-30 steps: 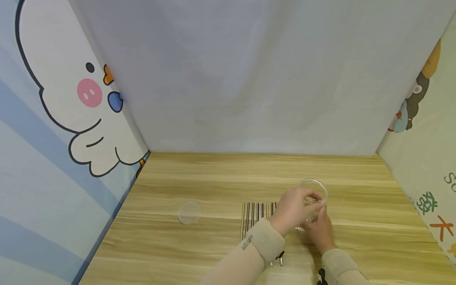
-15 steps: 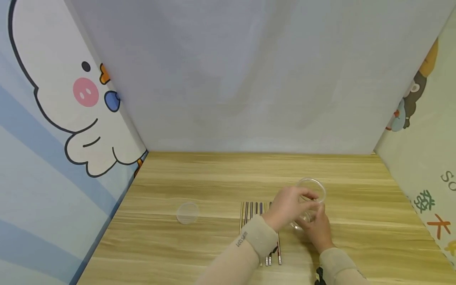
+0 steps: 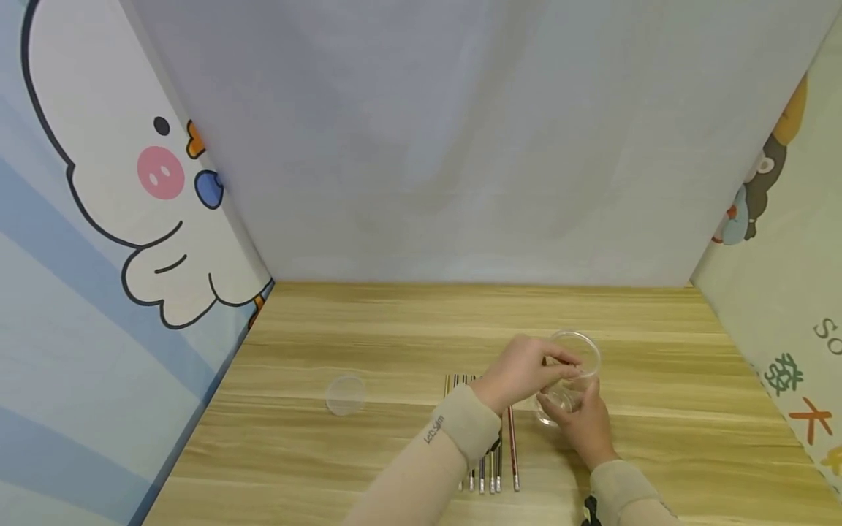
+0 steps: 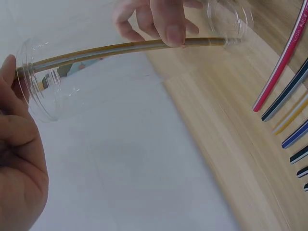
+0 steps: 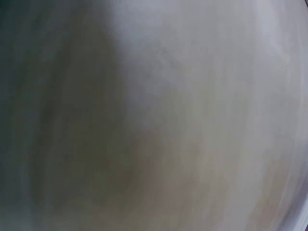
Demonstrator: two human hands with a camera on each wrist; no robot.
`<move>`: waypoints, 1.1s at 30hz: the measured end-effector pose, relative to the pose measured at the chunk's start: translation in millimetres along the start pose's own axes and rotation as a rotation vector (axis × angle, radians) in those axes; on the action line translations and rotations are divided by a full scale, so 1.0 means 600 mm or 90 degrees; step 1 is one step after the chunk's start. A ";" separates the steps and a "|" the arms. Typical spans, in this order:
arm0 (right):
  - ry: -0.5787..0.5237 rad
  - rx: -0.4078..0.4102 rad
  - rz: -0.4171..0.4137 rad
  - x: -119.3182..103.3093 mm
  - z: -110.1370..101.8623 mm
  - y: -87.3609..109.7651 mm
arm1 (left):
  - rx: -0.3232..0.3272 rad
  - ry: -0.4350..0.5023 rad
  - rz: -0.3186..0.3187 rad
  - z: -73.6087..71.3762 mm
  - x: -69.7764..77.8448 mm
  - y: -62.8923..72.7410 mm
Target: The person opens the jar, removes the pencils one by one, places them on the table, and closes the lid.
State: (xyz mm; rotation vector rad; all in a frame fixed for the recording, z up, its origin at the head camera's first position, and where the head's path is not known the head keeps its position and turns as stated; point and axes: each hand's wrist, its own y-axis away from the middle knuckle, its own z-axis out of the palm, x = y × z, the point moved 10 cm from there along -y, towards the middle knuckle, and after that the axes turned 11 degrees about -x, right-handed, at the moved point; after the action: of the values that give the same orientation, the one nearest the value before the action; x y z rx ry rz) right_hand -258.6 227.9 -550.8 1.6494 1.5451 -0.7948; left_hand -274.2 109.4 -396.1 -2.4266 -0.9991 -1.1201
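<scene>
In the head view my right hand (image 3: 585, 427) holds a clear plastic cup (image 3: 588, 351), tilted with its wide rim away from me. My left hand (image 3: 526, 372) is at the cup's rim. The left wrist view shows a yellow-brown pencil with a grey stripe (image 4: 120, 49) running lengthwise within the cup, one end near the base. Fingers of my left hand (image 4: 21, 159) pinch its other end at the rim. There, the fingers of my right hand (image 4: 166, 21) grip the cup's side. The right wrist view is too blurred to make out anything.
Several pencils (image 3: 514, 453) lie side by side on the wooden table (image 3: 395, 321), partly under my left forearm. A clear round lid (image 3: 346, 395) lies to their left. A pale cloth backdrop (image 3: 421, 146) rises behind the table, with printed panels at both sides.
My left hand has shifted slightly left at the cup's rim, and more of the cup's base and the red pencil shows. The right hand and cup have stayed nearly in place.
</scene>
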 end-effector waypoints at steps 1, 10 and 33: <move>-0.002 0.000 0.000 0.000 0.000 0.001 | 0.007 -0.003 0.005 -0.003 0.001 0.001; 0.016 0.020 -0.005 -0.001 -0.003 0.000 | 0.112 -0.040 0.074 -0.032 0.023 0.014; -0.029 0.024 -0.025 -0.007 -0.002 0.002 | 0.305 0.104 0.286 -0.117 0.064 0.069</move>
State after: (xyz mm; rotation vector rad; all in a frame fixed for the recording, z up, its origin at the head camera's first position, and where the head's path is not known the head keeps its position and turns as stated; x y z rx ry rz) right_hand -257.6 226.7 -546.3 1.6213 1.5446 -0.8808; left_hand -266.9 62.1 -320.1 -1.9949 -0.5483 -0.7940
